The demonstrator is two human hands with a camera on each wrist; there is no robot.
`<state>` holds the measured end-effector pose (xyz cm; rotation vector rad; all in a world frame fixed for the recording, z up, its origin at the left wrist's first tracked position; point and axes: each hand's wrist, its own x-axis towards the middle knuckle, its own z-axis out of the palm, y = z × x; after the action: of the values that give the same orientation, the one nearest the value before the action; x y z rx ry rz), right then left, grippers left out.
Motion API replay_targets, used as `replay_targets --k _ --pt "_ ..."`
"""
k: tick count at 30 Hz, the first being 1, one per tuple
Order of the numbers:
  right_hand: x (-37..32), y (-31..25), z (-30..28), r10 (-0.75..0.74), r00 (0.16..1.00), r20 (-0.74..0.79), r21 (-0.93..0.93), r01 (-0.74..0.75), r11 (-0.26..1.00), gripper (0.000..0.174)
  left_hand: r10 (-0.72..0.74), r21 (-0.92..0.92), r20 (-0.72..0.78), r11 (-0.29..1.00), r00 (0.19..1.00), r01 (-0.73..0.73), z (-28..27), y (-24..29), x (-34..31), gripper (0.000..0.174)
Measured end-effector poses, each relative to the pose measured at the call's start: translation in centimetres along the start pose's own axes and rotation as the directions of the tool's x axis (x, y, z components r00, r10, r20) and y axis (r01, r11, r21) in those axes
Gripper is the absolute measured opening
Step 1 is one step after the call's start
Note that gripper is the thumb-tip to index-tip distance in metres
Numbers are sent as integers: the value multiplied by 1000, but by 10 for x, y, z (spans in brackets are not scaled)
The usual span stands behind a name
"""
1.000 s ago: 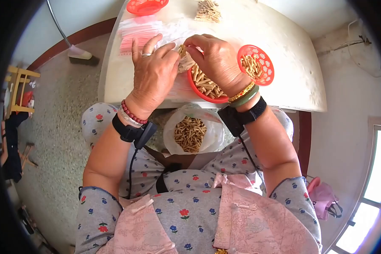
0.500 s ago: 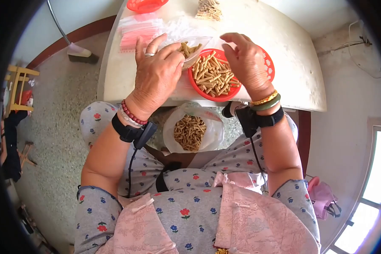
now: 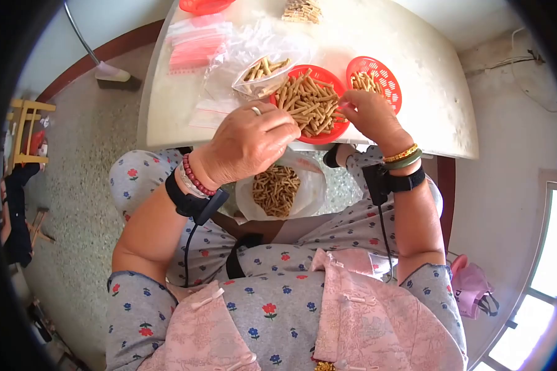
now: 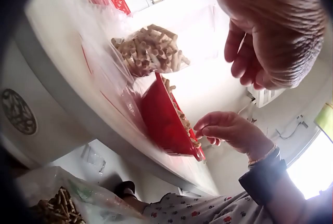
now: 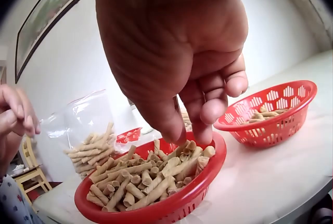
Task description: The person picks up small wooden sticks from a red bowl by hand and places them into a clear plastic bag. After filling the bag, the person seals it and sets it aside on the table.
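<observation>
Short tan sticks (image 3: pixel 309 102) fill a round red plastic basket (image 5: pixel 221 156) near the table's front edge. Over the right side of the basket, my right hand (image 3: pixel 374 116) reaches down with loosely bent fingers. Its thumb and fingertips are right at the sticks, with a gap between them in the right wrist view. My left hand (image 3: pixel 250 142) hovers at the basket's front left, fingers loosely curled and holding nothing. Beside the basket, to its left, a clear plastic bag (image 4: pixel 151 50) stands with its mouth open, partly filled with similar sticks.
Another red basket (image 5: pixel 270 120) at the right contains fewer sticks. Pink-striped zip bags (image 3: pixel 195 49) and loose clear plastic lie at the left. A filled bag (image 3: pixel 302 11) and a red basket (image 3: pixel 205 5) sit farther back. Below the table edge is a bag of sticks (image 3: pixel 277 191).
My left hand has let go of the clear bag, which now stands on the table, and moved toward the basket's front. My right hand left the bag and moved right, then down to the basket's sticks.
</observation>
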<state>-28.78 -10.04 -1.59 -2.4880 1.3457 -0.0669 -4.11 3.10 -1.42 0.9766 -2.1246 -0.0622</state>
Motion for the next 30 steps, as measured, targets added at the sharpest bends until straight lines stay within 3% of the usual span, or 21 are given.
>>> replay_targets --k 2,3,5,9,11,15,20,23,28,30 --pt "-4 8 5 -72 995 -63 10 73 997 13 2 -56 176 998 984 8 4 1 -4 21" --pt "-6 10 5 -69 996 -58 12 70 998 13 -1 -61 178 998 984 12 6 1 -5 21" --pt "-9 13 6 -136 988 -76 87 142 986 16 51 -96 319 995 946 -21 12 -2 -8 18" --pt "-18 10 8 -177 980 -90 120 187 975 13 49 -95 377 995 925 -14 23 -4 -16 15" --pt "-20 14 10 -137 974 -178 66 151 986 12 50 -107 418 994 907 -6 27 -4 -18 14" --pt "-21 25 6 -117 971 -207 85 137 987 13 36 -76 417 997 908 -5 31 -3 -19 13" --pt "-24 17 11 -7 1000 -9 74 8 997 21 45 -70 418 997 907 -17 37 -4 -18 11" --pt "-24 15 21 -4 1000 3 95 3 995 25 45 -80 432 997 901 -11 39 -3 -17 11" --pt "-21 7 18 10 999 -41 -7 -10 1000 23 56 -88 405 996 913 -22 41 -6 -16 13" --pt "-16 12 24 -42 997 -62 -198 29 980 23 57 -102 402 995 914 -17 41 -9 -14 14"
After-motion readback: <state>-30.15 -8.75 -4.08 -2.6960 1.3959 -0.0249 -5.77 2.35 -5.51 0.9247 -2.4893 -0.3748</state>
